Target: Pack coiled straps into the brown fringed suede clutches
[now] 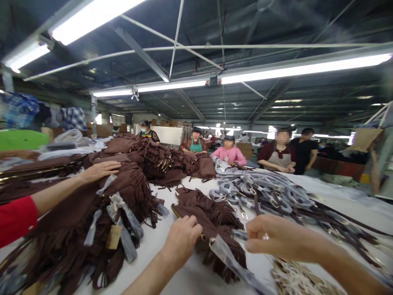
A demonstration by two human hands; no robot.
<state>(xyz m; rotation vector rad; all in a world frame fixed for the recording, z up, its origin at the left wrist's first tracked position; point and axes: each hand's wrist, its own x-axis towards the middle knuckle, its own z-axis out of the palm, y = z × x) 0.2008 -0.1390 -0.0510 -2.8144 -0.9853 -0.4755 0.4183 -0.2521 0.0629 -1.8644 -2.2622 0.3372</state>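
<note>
Fringed bag (211, 224), long axis far-left to near-right, left hand (183, 238) gripping edge

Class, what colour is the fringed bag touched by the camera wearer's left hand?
The fringed bag is dark brown, as the head view shows.

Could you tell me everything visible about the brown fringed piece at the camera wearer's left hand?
The brown fringed piece has a matte, suede-looking panel and many thin, loose strips. It lies on the white table. The left hand curls at its near edge, the grip partly hidden. A gold-coloured ring shows near that hand; a plastic-wrapped length lies over its fringe.
</note>
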